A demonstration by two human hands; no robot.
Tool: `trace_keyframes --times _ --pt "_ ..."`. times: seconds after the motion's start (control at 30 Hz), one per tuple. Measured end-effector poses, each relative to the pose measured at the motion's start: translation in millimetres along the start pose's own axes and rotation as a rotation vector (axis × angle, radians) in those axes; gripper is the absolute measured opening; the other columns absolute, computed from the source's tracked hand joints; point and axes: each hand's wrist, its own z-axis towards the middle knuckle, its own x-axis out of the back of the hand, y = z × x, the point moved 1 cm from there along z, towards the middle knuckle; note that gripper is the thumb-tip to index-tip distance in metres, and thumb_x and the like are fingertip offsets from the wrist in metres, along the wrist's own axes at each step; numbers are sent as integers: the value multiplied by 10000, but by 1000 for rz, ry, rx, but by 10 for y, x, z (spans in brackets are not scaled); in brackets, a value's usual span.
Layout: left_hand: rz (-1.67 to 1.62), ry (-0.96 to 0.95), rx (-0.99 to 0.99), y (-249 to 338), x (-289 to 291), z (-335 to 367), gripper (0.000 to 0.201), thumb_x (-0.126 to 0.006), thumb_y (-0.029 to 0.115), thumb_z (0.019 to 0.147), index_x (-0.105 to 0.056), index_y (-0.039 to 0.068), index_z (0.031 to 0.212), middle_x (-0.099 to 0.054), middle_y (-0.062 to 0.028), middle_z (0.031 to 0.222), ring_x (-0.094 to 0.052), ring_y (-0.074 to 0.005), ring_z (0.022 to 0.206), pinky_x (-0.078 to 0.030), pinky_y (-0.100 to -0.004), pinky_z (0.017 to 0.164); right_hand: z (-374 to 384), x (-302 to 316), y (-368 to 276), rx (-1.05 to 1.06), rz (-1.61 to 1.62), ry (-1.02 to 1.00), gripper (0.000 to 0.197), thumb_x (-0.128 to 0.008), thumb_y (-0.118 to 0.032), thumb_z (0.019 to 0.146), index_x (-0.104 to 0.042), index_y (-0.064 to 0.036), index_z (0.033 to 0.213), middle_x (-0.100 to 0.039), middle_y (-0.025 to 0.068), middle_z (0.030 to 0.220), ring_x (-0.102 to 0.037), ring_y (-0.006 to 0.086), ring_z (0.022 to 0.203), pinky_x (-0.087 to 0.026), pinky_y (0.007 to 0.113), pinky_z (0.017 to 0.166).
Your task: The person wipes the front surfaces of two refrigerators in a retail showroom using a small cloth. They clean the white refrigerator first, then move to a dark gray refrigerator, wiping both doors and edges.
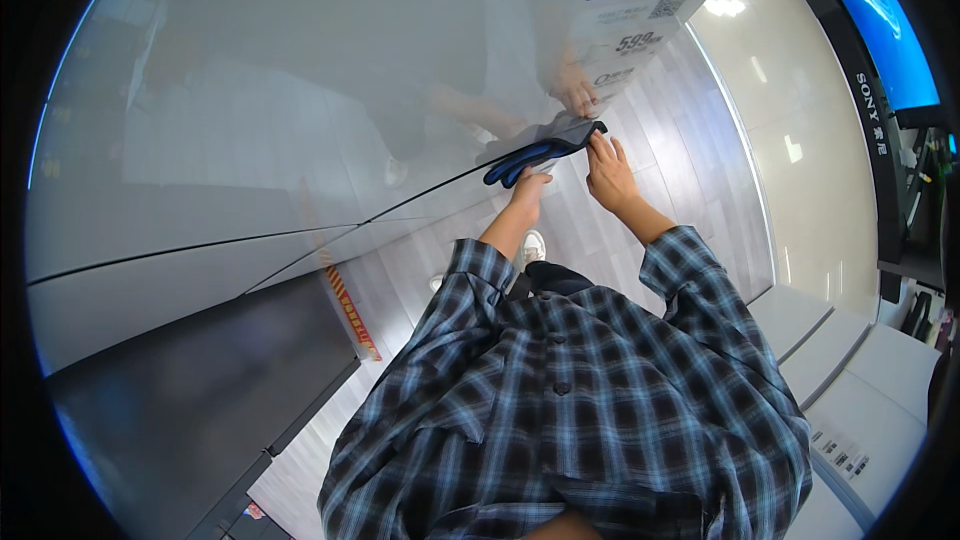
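Plainly, beyond the checked shirt (540,390), the left hand (527,194) clasps the lower end of a blue-and-black cloth (541,152) at the edge of a glossy pale panel (300,90), while the right hand (611,178), fingers extended, touches the cloth's upper end, whether pinching I cannot tell, with plank floor (665,130) and a blue-lit screen (885,25) farther off.

Wears a loose plaid shirt (600,420), black crossed with blue and paler lines. Shows at least 2 dark, round buttons (562,388) down the front and a patch pocket (470,410) on the left chest. Ends both sleeves (680,265) short of the wrists, leaving left hand (526,194) and right hand (611,176) bare. Adds dark trousers (557,278) and white shoes (533,248).
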Motion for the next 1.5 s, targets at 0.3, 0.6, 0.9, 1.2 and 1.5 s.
trace_keyframes --times 0.3,0.6,0.9,1.2,1.5 --pt "596 29 -398 37 -126 -301 813 -572 41 722 -192 41 1441 -124 -217 1496 -122 -353 1391 -135 -372 1127 72 -204 150 -468 438 -144 679 -651 -180 720 -390 30 1311 -280 174 1456 -301 306 1342 -299 447 1066" --pt "718 103 -361 207 -309 -560 861 -597 105 755 -116 60 1468 30 -238 1520 59 -313 1420 -66 -354 1138 369 -656 164 -792 1380 -284 908 -637 -120 727 -128 -161 1477 -282 154 1466 -341 298 1316 -311 470 1047" --pt "790 106 -455 55 -291 -579 889 -600 107 755 -66 8 1458 29 -273 1507 58 -329 1418 -67 -356 1137 442 -640 16 -797 2320 -437 503 -424 59 750 -387 -45 1241 -546 104 850 -569 221 797 -422 442 866" --pt "932 197 -539 -12 -308 -648 888 -606 144 722 -102 -86 1416 -38 -343 1470 -57 -409 1398 -165 -431 1114 389 -853 25 -730 2556 -551 233 -343 -84 880 -552 -40 972 -631 104 863 -610 233 790 -455 407 862" --pt "1013 315 -548 171 -142 -635 913 -604 154 729 -64 -35 1440 -24 -278 1503 -71 -389 1404 -174 -552 1081 545 -354 -456 -872 2662 -396 353 -237 -258 969 -476 -60 1136 -607 126 1119 -602 302 986 -425 471 911"
